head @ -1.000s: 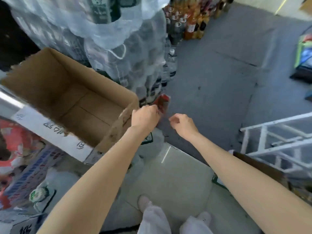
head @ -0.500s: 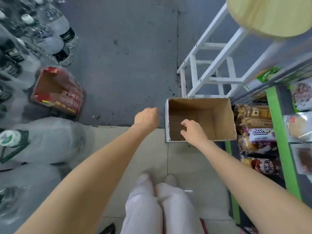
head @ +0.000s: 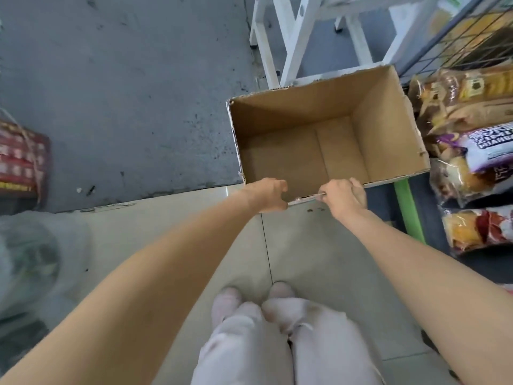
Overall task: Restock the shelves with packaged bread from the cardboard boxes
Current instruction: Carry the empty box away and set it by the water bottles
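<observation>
Two hands now grasp the near edge of the cardboard box (head: 327, 140), where half a second earlier only the right hand was reaching over that edge and the left hand hung apart from it as a loose fist. The left hand (head: 268, 194) has its grip clenched on the near rim close to the left corner, and the right hand (head: 342, 195) has its grip clenched on the same rim a little further right, with the fingers curled over the top of the wall. The view has also come closer to the box, so it fills more of the frame than before.

The box stands on the floor with its open mouth pointing up toward the camera, and no bread shows inside. Its long axis runs left to right, a little tilted, the right end further away. The box sits partly on the grey concrete floor (head: 125, 79) and partly at the edge of the pale tiles (head: 313, 262). Just beside its right wall lie the bread packages (head: 472, 151) on the low shelf. Behind the box stands a white frame (head: 294, 37).
</observation>
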A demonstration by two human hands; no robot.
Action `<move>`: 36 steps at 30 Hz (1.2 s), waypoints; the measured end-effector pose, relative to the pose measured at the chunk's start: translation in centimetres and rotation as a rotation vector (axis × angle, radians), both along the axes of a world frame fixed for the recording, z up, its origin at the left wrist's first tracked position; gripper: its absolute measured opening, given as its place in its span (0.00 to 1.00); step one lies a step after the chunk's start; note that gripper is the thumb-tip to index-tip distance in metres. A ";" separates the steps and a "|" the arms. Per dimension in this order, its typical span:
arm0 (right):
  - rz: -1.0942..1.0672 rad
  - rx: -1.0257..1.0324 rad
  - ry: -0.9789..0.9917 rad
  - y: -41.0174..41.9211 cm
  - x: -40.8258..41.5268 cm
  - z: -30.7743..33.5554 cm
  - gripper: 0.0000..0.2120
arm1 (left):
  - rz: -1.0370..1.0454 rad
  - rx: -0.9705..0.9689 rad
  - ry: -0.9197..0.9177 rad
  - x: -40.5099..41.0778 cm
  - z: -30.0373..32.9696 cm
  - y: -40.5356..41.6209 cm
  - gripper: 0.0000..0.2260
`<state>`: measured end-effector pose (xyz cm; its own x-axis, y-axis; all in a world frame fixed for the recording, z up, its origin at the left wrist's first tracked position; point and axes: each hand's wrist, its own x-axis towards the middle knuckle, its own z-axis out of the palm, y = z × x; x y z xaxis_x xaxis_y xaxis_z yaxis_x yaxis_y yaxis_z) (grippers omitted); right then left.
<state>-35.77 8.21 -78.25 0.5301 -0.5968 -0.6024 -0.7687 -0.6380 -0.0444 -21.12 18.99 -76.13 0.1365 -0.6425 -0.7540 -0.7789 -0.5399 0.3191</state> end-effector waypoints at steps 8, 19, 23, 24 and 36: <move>0.103 -0.088 -0.310 2.7 3.3 11.8 0.09 | -0.043 -0.352 -0.371 2.1 9.4 2.2 0.12; 0.055 0.301 -0.488 9.3 9.9 39.8 0.15 | 0.054 -0.425 -0.559 7.4 40.0 12.8 0.12; 0.219 0.286 -0.494 11.9 13.6 50.0 0.18 | 0.223 -0.429 -0.652 8.6 50.0 16.4 0.14; 0.251 0.283 -0.531 12.8 14.5 52.4 0.19 | 0.258 -0.428 -0.672 8.8 52.3 17.1 0.15; 0.709 0.224 -0.686 29.0 20.2 73.7 0.16 | 0.438 -0.552 -0.882 10.5 72.3 34.8 0.10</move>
<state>-15.52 37.19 -4.52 0.9924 0.0794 -0.0941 0.0206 -0.8606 -0.5088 -10.58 53.74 -3.78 0.7763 -0.6239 0.0894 -0.6283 -0.7774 0.0306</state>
